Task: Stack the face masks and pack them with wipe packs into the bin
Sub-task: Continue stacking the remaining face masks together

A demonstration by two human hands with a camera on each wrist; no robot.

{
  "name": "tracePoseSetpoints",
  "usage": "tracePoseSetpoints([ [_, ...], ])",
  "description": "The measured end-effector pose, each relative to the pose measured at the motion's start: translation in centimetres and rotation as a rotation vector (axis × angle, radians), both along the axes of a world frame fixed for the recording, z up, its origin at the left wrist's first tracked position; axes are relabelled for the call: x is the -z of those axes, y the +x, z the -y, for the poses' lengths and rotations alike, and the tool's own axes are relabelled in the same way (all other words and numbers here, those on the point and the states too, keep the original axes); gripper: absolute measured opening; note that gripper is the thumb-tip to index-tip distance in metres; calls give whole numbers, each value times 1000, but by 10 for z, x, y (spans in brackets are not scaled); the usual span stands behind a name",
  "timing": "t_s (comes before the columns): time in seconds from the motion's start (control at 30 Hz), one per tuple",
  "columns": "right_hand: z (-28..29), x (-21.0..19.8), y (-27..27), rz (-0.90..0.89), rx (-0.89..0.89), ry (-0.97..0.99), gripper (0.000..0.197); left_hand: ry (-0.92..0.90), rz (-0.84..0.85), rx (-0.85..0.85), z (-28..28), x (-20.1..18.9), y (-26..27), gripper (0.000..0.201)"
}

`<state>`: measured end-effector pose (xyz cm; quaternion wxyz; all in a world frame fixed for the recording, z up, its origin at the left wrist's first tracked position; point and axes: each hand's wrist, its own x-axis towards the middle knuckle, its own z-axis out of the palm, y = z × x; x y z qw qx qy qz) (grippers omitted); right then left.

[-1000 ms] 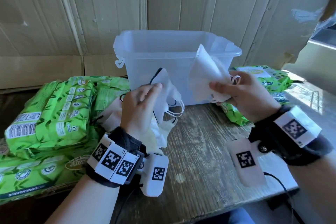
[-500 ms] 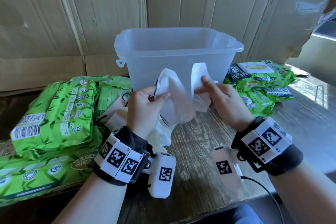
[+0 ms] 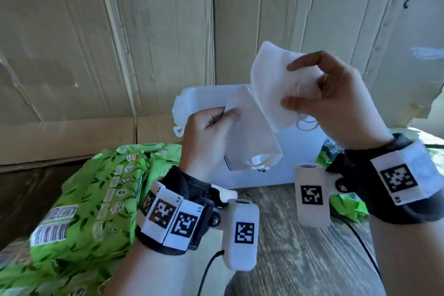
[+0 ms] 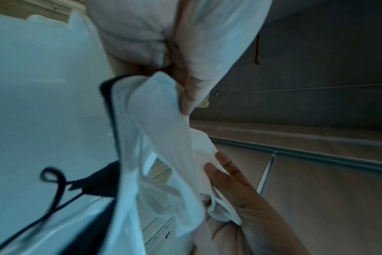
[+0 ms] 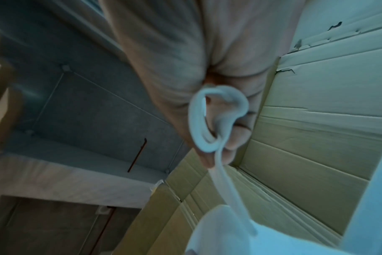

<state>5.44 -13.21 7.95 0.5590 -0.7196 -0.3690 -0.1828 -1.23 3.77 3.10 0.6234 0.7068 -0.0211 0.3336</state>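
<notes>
At frame centre, the left hand (image 3: 206, 132) pinches a white mask (image 3: 252, 137) by its upper corner; upper right, the right hand's (image 3: 336, 103) fingers (image 3: 300, 65) clasp another mask (image 3: 276, 84).

The head view looks forward and down from above the near edge of the bench (image 3: 300, 247), taking in both hands, the bin (image 3: 295, 158) and the cardboard wall (image 3: 120, 43) behind. The left wrist view sits very close under the left hand (image 4: 164, 34), looking up past white masks (image 4: 159, 138) and the bin wall. The right wrist view, equally close, looks up along the right hand (image 5: 185, 60) at that same cardboard.
</notes>
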Motion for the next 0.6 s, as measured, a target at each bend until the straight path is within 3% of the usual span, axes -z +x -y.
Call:
tracePoseSetpoints([
  [0.1,2,0,2,-30,-15,8,47,37,-3,-31,-5,-4,7,42],
  [0.2,8,2,4,-52,-14,74,42,41,-32,-51,-10,2,9,44],
  [0.33,11,6,6,126,118,150,35,36,-57,-34,-13,4,11,44],
  [0.4,7,10,3,239,167,171,45,24,-70,-23,-12,3,10,32],
  [0.5,-3,18,4,307,128,121,69,-33,-112,11,-10,4,11,22],
  [0.6,-8,23,6,320,82,-13,56,-79,-146,38,-10,5,10,34],
])
